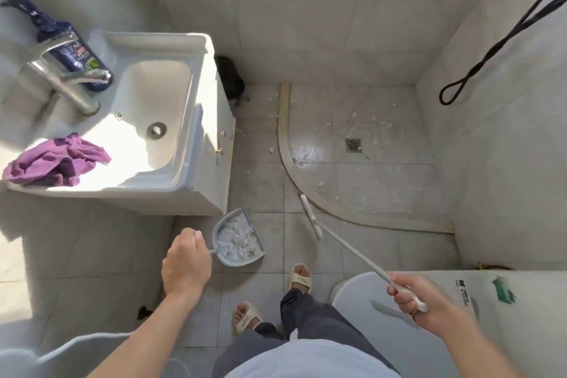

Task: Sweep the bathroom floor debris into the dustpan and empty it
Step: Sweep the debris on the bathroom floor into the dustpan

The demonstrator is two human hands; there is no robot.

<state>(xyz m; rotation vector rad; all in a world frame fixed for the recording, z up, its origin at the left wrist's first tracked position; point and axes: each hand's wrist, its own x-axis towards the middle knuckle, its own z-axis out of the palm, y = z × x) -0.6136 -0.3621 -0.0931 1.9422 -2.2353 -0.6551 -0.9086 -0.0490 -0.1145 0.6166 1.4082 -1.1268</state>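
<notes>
Overhead, left hand (pixel 186 264) gripping dustpan (pixel 239 239), right hand (pixel 420 301) gripping broom (pixel 346 250)

Open floor (pixel 264 187) between sink cabinet (pixel 211 193) and curved shower curb (pixel 285 159).

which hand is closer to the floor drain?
Right. The right hand grips the broom handle below and slightly right of the floor drain. The left hand holds the dustpan farther off, below and well left of the drain, near the sink cabinet.
</notes>
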